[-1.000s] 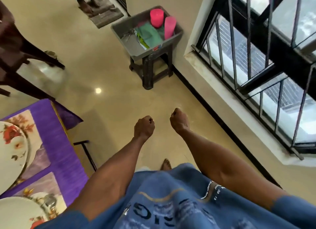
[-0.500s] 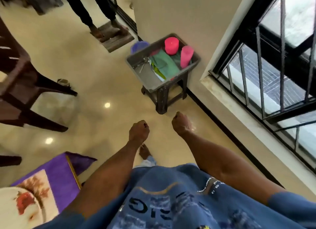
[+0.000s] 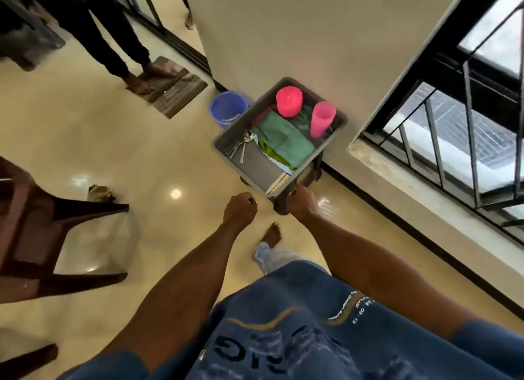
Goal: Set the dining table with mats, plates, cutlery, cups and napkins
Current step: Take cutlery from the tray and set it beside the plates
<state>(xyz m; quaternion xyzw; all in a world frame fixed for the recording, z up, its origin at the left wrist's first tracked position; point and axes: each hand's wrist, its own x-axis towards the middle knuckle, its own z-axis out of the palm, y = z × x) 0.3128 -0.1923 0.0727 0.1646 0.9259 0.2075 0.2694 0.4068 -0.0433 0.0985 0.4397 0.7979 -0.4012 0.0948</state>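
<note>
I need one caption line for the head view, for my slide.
Person walks with both fists curled, left hand and right hand, toward a grey bin holding pink cups, forks and green napkins.

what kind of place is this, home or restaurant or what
Most likely a room in a home. A barred window is set in a plain wall, a brown plastic chair stands on polished tile, and a grey tub holds pink cups and forks.

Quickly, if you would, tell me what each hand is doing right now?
Left hand: curled in a fist, holding nothing.
Right hand: curled, empty, near the grey bin.
</note>
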